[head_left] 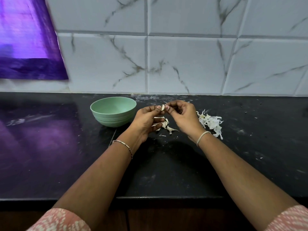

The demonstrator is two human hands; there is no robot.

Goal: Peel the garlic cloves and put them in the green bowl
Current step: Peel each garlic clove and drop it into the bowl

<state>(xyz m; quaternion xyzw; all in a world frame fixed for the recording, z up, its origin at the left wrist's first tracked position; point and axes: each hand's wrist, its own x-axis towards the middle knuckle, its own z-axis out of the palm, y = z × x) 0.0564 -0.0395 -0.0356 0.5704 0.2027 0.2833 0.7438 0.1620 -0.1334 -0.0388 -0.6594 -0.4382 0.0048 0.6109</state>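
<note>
Head view: two hands pinch one garlic clove just right of the green bowl

Both hands meet just to the right of the green bowl, raised a little above the black countertop. The left hand pinches a pale garlic clove between thumb and fingertips. The right hand grips the same clove from the other side, its fingers curled in and its thumbnail against the clove's edge. A thin wisp of skin sticks up from the top of the clove.

The bowl stands upright on the counter, close to the left hand but not touching it. Only its smooth pale green inside shows. Below the hands, right of the bowl, lie a few whitish scraps; whether they are skins or whole cloves is hard to tell. Farther right of the bowl, past the right wrist, sits a loose heap of white papery peels.

A thin chain bracelet circles the left wrist and a pale band circles the right. Behind the bowl rises a grey marbled tile wall. Up and to the left of the bowl hangs a purple cloth, blurred.
</note>
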